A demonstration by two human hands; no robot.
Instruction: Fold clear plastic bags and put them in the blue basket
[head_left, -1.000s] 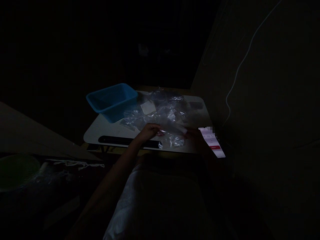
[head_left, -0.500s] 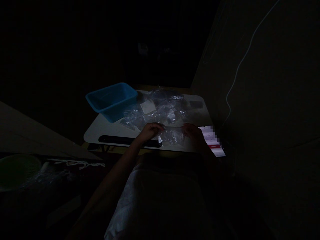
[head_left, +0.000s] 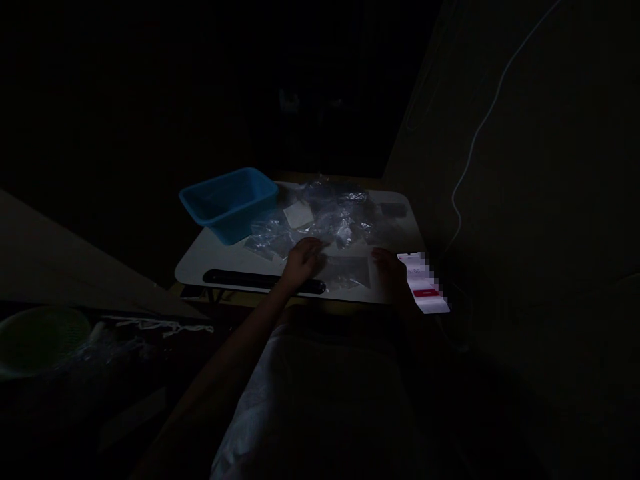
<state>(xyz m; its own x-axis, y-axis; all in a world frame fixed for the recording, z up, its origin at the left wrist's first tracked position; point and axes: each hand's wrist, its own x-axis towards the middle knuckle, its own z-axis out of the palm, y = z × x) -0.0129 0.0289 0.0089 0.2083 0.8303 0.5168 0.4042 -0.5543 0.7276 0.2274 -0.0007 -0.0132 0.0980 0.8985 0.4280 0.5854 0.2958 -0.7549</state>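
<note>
A clear plastic bag (head_left: 347,272) lies flat near the front edge of the small white table (head_left: 193,262). My left hand (head_left: 303,260) is at the bag's left side, fingers apart, with nothing seen in it. At the bag's right side is my right hand (head_left: 389,265), dark, its fingers apart and holding nothing that shows. Crumpled clear plastic bags (head_left: 345,230) spread over the middle and back of the table. Among them sits a white square piece (head_left: 299,215).
A blue basin (head_left: 227,207) stands at the table's back left. A black slot (head_left: 240,278) runs along the front edge. To the right is a lit phone (head_left: 425,287). A white cable (head_left: 473,143) hangs on the right, and a green basket (head_left: 43,340) is low left.
Both hands have let go of the clear bag, which now lies flat instead of bunched between them. The fingers have spread, and my left hand has risen slightly.
</note>
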